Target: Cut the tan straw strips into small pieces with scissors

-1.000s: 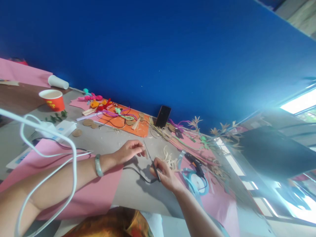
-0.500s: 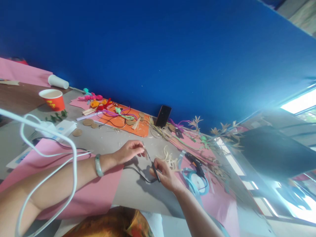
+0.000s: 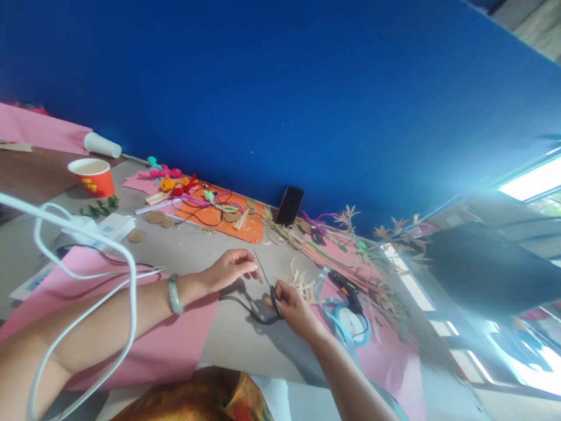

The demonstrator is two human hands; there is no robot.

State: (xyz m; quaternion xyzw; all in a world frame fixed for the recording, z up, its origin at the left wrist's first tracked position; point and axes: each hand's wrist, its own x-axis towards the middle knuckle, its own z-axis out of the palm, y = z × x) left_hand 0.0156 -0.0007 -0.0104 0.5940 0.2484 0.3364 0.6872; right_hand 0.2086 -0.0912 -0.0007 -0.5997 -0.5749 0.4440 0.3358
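My right hand (image 3: 293, 307) is closed around the black handles of a pair of scissors (image 3: 274, 299). Their thin blades point up and to the left, beside the fingertips of my left hand (image 3: 232, 268). That hand is held in a pinch above the grey table; whatever small thing it may grip is too slight to make out. Pale curled strips (image 3: 302, 283) lie just beyond my right hand. A black cord (image 3: 245, 304) runs across the table beneath both hands.
Pink paper (image 3: 175, 345) lies under my left forearm, and a white cable (image 3: 132, 292) loops in front of it. On the right are a glue gun (image 3: 348, 289) and blue ribbon spool (image 3: 350, 324). A phone (image 3: 290, 206) leans on the blue wall (image 3: 263, 105); a red cup (image 3: 99, 181) stands left.
The scissors have turned slightly in my right hand, and their blades now stand a little farther from my left fingertips. My left hand has stayed almost in place.
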